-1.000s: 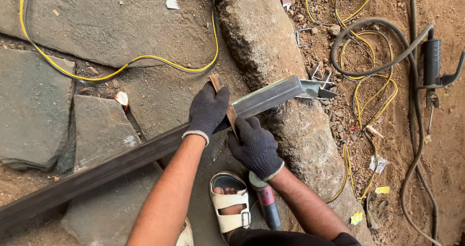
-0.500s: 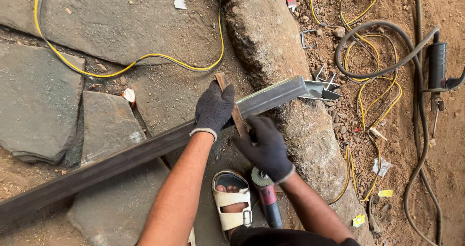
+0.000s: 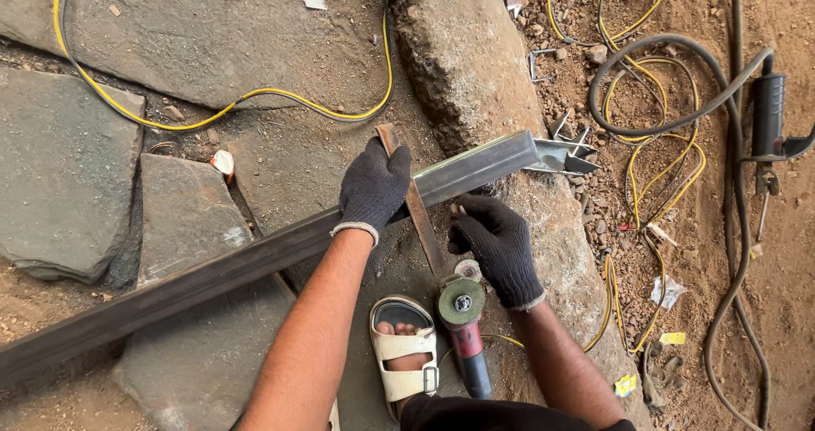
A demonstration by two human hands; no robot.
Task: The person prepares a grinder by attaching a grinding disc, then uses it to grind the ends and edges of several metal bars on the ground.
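Pressing a rusty flat strip [image 3: 416,202] across the steel tube [image 3: 280,248] lying on the stone slabs [image 3: 212,49], the left hand [image 3: 373,185] grips both; the right hand [image 3: 497,244], curled closed, marks beside it. A slip could skew the line, judging by the unclamped tube; the grinder [image 3: 463,329] lies beside the sandalled foot [image 3: 403,346].

Left hand [image 3: 373,185]: dark knit glove, palm down, fingers curled closed in a grip
Right hand [image 3: 499,244]: dark knit glove, fingers bent, pinched near thumb
Forearms: bare, both reaching forward, converging
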